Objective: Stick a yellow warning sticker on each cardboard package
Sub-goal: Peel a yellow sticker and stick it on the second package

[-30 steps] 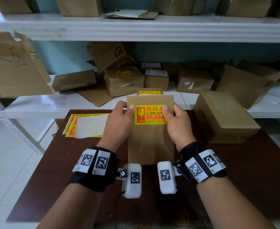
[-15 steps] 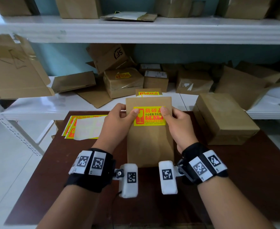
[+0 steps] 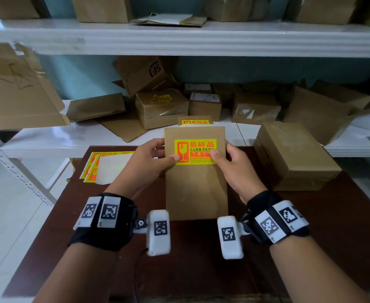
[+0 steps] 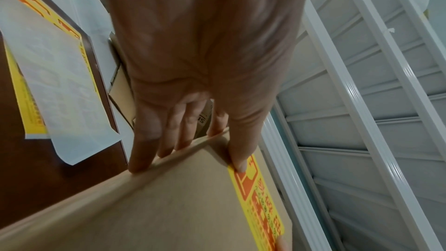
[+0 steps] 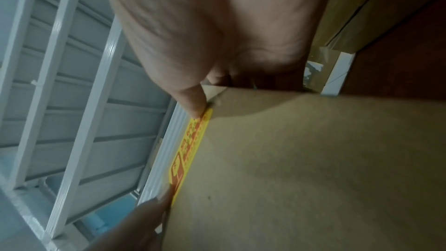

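Observation:
A flat brown cardboard package (image 3: 196,189) is held tilted above the dark table, its lower edge toward me. A yellow warning sticker (image 3: 198,147) with red print lies across its upper face. My left hand (image 3: 157,158) grips the package's left edge, thumb pressing the sticker's lower left corner, fingers behind. My right hand (image 3: 225,158) grips the right edge, thumb on the sticker's lower right part. The left wrist view shows the package (image 4: 169,207), the sticker (image 4: 260,198) and my thumb on its end. The right wrist view shows the package (image 5: 301,159) and the sticker (image 5: 193,140) edge-on.
Yellow sticker sheets (image 3: 107,165) under a white backing sheet lie at the table's left. A large taped box (image 3: 295,154) stands at the right. Another stickered package (image 3: 195,121) sits just behind the held one. White shelves (image 3: 48,141) behind carry several boxes.
Both thumbs have slid down the sticker from its top edge to its lower part. The package stays held in about the same place.

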